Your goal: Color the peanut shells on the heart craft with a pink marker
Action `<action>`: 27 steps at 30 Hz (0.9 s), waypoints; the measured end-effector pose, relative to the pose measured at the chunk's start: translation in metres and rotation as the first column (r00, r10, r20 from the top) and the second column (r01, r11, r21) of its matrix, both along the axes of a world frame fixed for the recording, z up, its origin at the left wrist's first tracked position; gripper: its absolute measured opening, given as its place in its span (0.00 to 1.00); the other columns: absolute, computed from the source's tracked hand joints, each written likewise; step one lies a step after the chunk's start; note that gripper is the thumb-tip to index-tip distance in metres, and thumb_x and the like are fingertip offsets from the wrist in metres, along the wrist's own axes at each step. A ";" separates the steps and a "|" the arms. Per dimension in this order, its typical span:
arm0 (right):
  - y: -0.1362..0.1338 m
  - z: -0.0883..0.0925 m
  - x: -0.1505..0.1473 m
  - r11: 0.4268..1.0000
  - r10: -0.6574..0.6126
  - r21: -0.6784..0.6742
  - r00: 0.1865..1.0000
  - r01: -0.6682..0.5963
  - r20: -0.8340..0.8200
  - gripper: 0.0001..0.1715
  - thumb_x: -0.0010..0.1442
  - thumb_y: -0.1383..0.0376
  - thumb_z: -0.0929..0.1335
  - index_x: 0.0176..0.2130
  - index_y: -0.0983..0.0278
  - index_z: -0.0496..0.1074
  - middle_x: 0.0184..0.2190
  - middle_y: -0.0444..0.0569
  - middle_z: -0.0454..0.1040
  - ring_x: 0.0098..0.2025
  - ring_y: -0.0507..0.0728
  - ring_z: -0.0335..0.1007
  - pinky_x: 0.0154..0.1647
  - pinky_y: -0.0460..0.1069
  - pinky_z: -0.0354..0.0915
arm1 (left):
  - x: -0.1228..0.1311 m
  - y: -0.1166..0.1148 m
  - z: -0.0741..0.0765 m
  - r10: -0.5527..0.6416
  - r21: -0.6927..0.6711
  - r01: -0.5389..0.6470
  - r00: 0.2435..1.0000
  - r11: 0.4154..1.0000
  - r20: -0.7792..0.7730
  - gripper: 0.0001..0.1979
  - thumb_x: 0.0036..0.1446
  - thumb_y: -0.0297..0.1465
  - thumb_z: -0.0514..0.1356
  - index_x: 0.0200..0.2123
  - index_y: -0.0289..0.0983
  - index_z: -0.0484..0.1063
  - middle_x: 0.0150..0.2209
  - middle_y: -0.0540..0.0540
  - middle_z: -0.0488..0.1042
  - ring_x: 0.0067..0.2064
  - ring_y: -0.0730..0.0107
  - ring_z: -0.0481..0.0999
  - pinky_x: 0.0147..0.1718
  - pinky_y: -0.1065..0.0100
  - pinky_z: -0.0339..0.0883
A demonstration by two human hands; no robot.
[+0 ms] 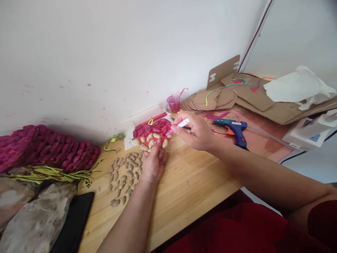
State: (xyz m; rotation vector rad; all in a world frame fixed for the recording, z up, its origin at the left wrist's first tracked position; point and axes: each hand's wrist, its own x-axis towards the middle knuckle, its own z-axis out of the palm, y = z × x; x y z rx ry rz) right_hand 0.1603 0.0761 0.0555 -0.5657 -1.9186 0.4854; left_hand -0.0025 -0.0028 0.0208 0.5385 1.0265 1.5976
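My left hand (154,163) grips the near edge of a red heart-like panel covered in peanuts (151,139), its thumb lying on top. The panel's far peanuts are coated magenta, while those nearer me are plain tan. A small yellow loop (150,122) sticks up at its far edge. In my right hand (193,131) is a white-handled paintbrush (183,122), fingers pinched round it. Its pink tip meets the peanuts at the panel's right side. Loose peanuts (129,173) lie on the wooden table (184,186) left of my left hand. Behind the panel stands a plastic cup of magenta paint (173,103).
Magenta peanut panels (50,147) are stacked at left, beside yellow-green cords (60,173) and plastic bags (39,214). A blue glue gun (233,128) lies at right. Cardboard hearts (207,99) and a white power strip or box (310,131) are beyond. The wall rises close behind.
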 end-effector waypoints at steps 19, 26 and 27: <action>0.000 -0.005 -0.002 0.997 -0.076 0.001 0.996 0.076 -0.051 0.10 0.69 0.58 0.70 0.36 0.60 0.70 0.30 0.46 0.74 0.34 0.56 0.67 0.39 0.54 0.61 | -0.007 0.001 0.001 -0.050 -0.074 0.058 0.994 0.996 0.099 0.27 0.48 0.36 0.76 0.28 0.41 0.56 0.15 0.64 0.48 0.16 0.84 0.44 0.15 0.78 0.39; 0.002 -0.007 -0.002 0.996 -0.088 -0.008 0.994 0.088 -0.058 0.12 0.70 0.56 0.69 0.36 0.59 0.70 0.31 0.46 0.74 0.34 0.56 0.67 0.38 0.53 0.61 | -0.007 0.001 -0.001 -0.045 -0.060 0.051 0.994 0.997 0.099 0.28 0.49 0.36 0.76 0.28 0.41 0.55 0.17 0.64 0.47 0.16 0.84 0.44 0.14 0.79 0.39; 0.002 -0.007 -0.003 0.997 -0.082 -0.005 0.995 0.082 -0.057 0.12 0.70 0.56 0.70 0.36 0.59 0.70 0.31 0.46 0.74 0.34 0.56 0.67 0.38 0.53 0.61 | -0.007 0.001 -0.001 -0.044 -0.056 0.050 0.994 0.997 0.098 0.28 0.48 0.36 0.76 0.28 0.41 0.55 0.17 0.63 0.48 0.16 0.84 0.44 0.14 0.79 0.39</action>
